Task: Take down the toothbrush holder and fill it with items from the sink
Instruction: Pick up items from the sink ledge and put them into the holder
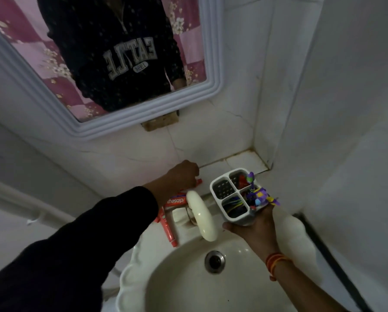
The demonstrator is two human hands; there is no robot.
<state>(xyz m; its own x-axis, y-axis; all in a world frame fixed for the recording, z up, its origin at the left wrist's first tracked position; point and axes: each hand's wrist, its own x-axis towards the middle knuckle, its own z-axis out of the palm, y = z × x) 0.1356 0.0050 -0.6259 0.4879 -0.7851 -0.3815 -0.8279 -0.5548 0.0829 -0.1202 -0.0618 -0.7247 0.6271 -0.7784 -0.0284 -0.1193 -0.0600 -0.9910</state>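
My right hand (254, 226) grips a white toothbrush holder (223, 189) with grey compartments from below, over the sink's back right rim. Coloured toothbrushes (261, 195) and other small items stick out of its compartments. My left hand (184, 174) reaches to the back ledge, fingers closed on a small red item (199, 181) that is mostly hidden. An orange toothpaste tube (176, 201) lies on the ledge behind the tap. A second orange tube (168, 228) lies along the sink's left rim.
A white curved tap (203, 217) stands between my hands. The white sink (134, 266) has a metal drain (215, 261) in its basin. A white-framed mirror (213, 70) hangs above, with tiled walls close on the right.
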